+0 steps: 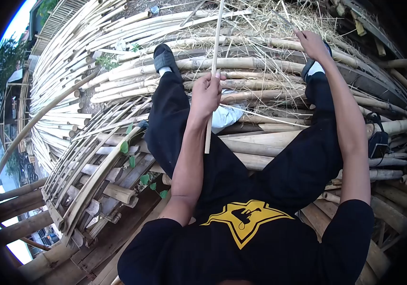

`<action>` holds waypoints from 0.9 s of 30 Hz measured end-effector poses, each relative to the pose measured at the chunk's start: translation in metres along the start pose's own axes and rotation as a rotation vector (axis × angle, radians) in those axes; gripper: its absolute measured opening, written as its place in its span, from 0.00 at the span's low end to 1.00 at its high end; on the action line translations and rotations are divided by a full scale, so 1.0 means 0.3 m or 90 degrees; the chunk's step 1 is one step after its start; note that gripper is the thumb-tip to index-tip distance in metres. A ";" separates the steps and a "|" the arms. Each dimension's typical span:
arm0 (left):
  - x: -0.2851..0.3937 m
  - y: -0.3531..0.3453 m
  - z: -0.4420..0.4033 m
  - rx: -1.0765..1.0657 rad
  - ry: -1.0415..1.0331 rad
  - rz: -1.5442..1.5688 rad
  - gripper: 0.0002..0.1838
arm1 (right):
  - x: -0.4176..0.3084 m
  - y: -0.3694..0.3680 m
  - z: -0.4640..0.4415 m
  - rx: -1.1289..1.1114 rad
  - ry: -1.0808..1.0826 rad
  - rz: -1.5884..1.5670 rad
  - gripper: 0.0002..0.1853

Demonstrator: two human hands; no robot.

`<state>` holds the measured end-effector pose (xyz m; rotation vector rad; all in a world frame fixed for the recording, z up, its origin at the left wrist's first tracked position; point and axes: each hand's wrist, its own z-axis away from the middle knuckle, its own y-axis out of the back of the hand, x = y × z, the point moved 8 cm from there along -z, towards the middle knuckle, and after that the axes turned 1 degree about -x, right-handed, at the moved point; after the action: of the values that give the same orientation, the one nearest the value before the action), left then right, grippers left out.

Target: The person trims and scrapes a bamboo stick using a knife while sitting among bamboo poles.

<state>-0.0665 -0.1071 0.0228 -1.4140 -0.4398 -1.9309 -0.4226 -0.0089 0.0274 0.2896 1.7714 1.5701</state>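
Observation:
My left hand [205, 92] is closed around a long, pale bamboo strip [217, 40], held nearly upright in the view. The strip's lower end comes out below the hand, over my left thigh. Farther right, my right hand [313, 46] is stretched forward near my right foot, its fingers closed on a knife [285, 20] with a thin grey blade pointing up and left. The handle is mostly hidden in the fist. Blade and strip are apart. Thin bamboo shavings [279, 61] lie scattered between and beyond my feet.
I sit on bamboo poles [255, 147] with my legs apart. A white plastic bag [227, 117] lies between my knees. Stacked bamboo [118, 35] spreads to the far left, with a slatted bamboo frame [94, 173] nearer. A black strapped item [378, 142] sits at the right.

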 end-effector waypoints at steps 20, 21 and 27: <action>-0.035 -0.181 -0.057 -0.078 -0.011 0.266 0.13 | -0.530 -0.146 0.351 -0.317 0.306 -0.149 0.24; -0.034 -0.177 -0.056 -0.081 -0.014 0.270 0.13 | -0.533 -0.150 0.351 -0.321 0.309 -0.146 0.24; -0.038 -0.146 -0.016 -0.067 0.006 0.259 0.12 | -0.423 -0.161 0.221 -0.176 0.287 -0.068 0.27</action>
<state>-0.0987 -0.0756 0.0161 -1.4316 -0.0385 -1.6464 -0.2762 -0.0466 0.0313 -0.3107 1.8246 1.8773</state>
